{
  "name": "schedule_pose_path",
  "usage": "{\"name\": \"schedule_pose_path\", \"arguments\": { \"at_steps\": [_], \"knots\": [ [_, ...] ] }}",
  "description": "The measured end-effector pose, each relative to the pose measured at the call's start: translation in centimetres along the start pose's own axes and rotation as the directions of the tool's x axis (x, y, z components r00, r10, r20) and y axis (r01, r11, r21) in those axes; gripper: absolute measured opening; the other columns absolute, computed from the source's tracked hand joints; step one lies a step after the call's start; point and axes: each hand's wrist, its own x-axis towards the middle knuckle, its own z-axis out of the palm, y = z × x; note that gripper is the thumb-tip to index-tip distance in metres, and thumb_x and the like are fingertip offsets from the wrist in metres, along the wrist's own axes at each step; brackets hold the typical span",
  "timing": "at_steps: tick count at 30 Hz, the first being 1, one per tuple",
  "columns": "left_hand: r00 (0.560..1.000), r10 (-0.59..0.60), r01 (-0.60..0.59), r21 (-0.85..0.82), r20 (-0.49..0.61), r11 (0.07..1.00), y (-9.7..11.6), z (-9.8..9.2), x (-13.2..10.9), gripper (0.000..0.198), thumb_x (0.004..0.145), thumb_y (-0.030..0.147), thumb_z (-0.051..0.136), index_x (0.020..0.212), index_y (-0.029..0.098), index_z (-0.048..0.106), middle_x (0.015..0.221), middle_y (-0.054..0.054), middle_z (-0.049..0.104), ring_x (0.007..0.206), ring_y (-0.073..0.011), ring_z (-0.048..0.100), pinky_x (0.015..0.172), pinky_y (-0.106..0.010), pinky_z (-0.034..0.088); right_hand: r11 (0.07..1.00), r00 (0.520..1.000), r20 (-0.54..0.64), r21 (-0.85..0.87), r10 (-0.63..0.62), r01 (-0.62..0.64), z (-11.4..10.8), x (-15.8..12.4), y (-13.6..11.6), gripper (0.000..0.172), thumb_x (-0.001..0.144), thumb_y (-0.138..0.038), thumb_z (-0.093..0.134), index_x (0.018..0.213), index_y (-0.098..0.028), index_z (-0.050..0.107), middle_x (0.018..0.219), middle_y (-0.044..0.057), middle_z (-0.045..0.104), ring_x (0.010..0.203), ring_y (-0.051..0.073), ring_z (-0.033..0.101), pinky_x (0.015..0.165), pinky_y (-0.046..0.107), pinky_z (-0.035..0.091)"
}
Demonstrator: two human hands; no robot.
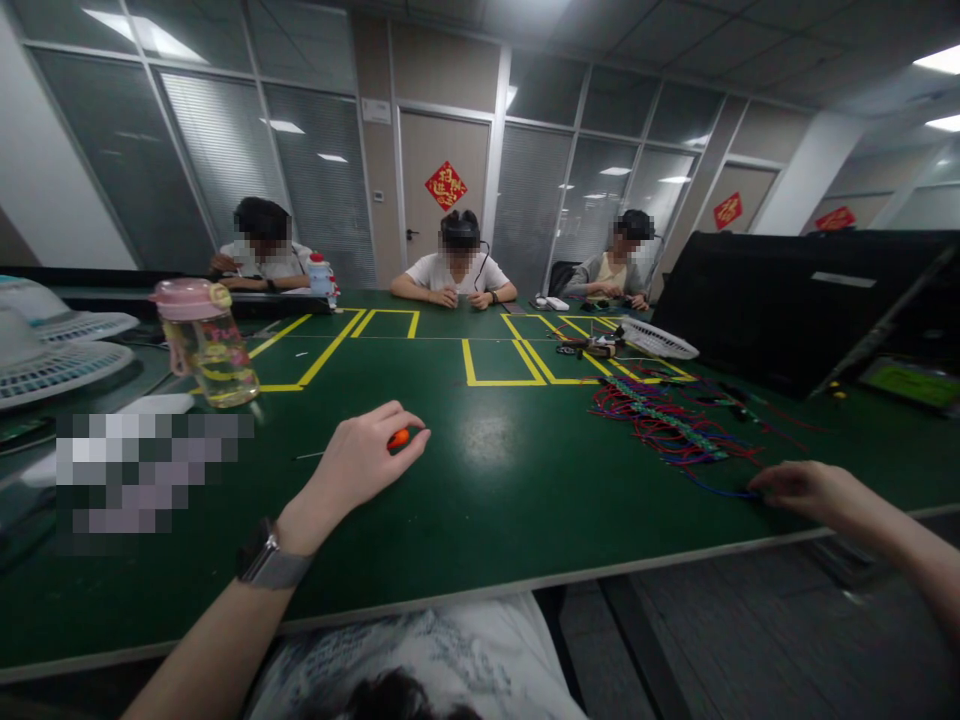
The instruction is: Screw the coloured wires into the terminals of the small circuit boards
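My left hand (367,450) is curled round the orange handle of a screwdriver (398,439) over the middle of the green table. The thin metal shaft sticks out to the left behind the wrist. On the right, near the table's front edge, my right hand (814,492) has its fingers drawn together at the end of a blue wire (720,490). This wire leads back to a row of small green circuit boards (660,415) with many red and blue wires. What exactly lies between the right fingertips is partly hidden.
A pink-lidded bottle (206,345) and white fan-like housings (64,365) stand at left. Yellow tape (506,383) marks rectangles on the green table (465,520). A large black panel (795,310) rises at right, beside a white grille (660,338). Three people sit across the table.
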Motion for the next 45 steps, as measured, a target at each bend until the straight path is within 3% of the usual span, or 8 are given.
{"name": "schedule_pose_path", "arguments": {
  "at_steps": [1, 3, 9, 16, 23, 32, 41, 45],
  "knots": [
    [1.0, 0.001, -0.001, 0.0, 0.0, 1.0, 0.0, 0.0, 0.0, 0.032, 0.091, 0.045, 0.047, 0.092, 0.02, 0.068, 0.091, -0.002, 0.064, 0.075, -0.0161, 0.062, 0.069, -0.03, 0.046, 0.999, 0.99, 0.139, 0.035, 0.0, -0.005, 0.0, 0.2, 0.2, 0.017, 0.052, -0.03, 0.067, 0.067, -0.032, 0.075, 0.068, 0.007, 0.072, 0.066, 0.025, 0.069, 0.059, 0.032, 0.053],
    [1.0, 0.003, -0.003, -0.002, 0.003, 1.0, 0.0, 0.1, 0.1, 0.032, 0.091, 0.045, 0.047, 0.093, 0.021, 0.068, 0.091, -0.002, 0.064, 0.075, -0.0161, 0.062, 0.069, -0.03, 0.046, 0.996, 0.979, 0.202, 0.076, 0.029, -0.045, -0.1, 0.5, 0.5, 0.021, 0.051, -0.032, 0.066, 0.07, -0.032, 0.075, 0.072, 0.008, 0.074, 0.072, 0.028, 0.07, 0.064, 0.037, 0.054],
    [1.0, -0.003, 0.003, 0.007, 0.005, 1.0, 0.1, 0.0, 0.0, 0.032, 0.091, 0.044, 0.047, 0.091, 0.021, 0.069, 0.092, -0.002, 0.065, 0.075, -0.0163, 0.063, 0.071, -0.031, 0.047, 0.979, 0.994, 0.107, 0.197, 0.036, -0.056, 0.2, 0.5, 0.1, 0.028, 0.05, -0.041, 0.062, 0.072, -0.031, 0.075, 0.08, 0.007, 0.075, 0.076, 0.031, 0.071, 0.07, 0.041, 0.055],
    [0.999, 0.022, -0.022, 0.028, -0.023, 0.999, 0.0, 0.1, -0.1, 0.032, 0.092, 0.045, 0.047, 0.097, 0.021, 0.068, 0.092, -0.003, 0.064, 0.075, -0.0166, 0.063, 0.069, -0.03, 0.048, 0.987, 1.0, 0.021, 0.162, -0.003, 0.0, 0.8, 0.7, -0.5, 0.032, 0.054, -0.044, 0.06, 0.077, -0.027, 0.074, 0.075, 0.006, 0.072, 0.07, 0.027, 0.068, 0.064, 0.035, 0.052],
    [0.999, 0.033, -0.03, 0.054, -0.037, 0.998, 0.1, 0.0, -0.1, 0.034, 0.092, 0.045, 0.045, 0.103, 0.021, 0.066, 0.093, -0.003, 0.064, 0.075, -0.0161, 0.063, 0.068, -0.028, 0.049, 0.99, 0.999, -0.027, 0.14, -0.025, 0.028, 1.4, 1.1, -1.1, 0.045, 0.058, -0.048, 0.061, 0.094, -0.023, 0.072, 0.075, 0.006, 0.069, 0.069, 0.025, 0.065, 0.062, 0.032, 0.048],
    [0.998, 0.047, -0.045, 0.047, -0.041, 0.998, 0.2, 0.1, -0.1, 0.031, 0.092, 0.043, 0.047, 0.102, 0.021, 0.067, 0.091, -0.003, 0.065, 0.073, -0.016, 0.064, 0.067, -0.028, 0.05, 0.991, 1.0, -0.024, 0.136, 0.013, -0.01, 0.8, 0.9, -3.0, 0.039, 0.058, -0.044, 0.061, 0.094, -0.028, 0.063, 0.072, 0.005, 0.068, 0.066, 0.027, 0.064, 0.059, 0.033, 0.048],
    [0.999, 0.029, -0.028, 0.043, -0.022, 0.999, 0.4, 0.2, -0.1, 0.031, 0.091, 0.043, 0.048, 0.103, 0.022, 0.067, 0.093, -0.003, 0.065, 0.074, -0.0166, 0.065, 0.068, -0.029, 0.05, 0.988, 0.999, -0.021, 0.153, 0.036, -0.032, 1.2, 0.5, -2.5, 0.038, 0.061, -0.045, 0.058, 0.095, -0.027, 0.059, 0.076, 0.007, 0.072, 0.07, 0.028, 0.067, 0.064, 0.036, 0.05],
    [0.998, 0.048, -0.046, 0.059, -0.031, 0.997, 0.4, 0.2, -0.1, 0.03, 0.091, 0.042, 0.049, 0.103, 0.021, 0.067, 0.093, -0.003, 0.065, 0.074, -0.0164, 0.065, 0.066, -0.029, 0.05, 0.997, 0.988, -0.142, 0.056, 0.064, -0.057, 0.7, 1.0, -2.5, 0.034, 0.067, -0.043, 0.051, 0.094, -0.025, 0.061, 0.08, 0.009, 0.072, 0.071, 0.028, 0.068, 0.062, 0.035, 0.05]
  ]
}}
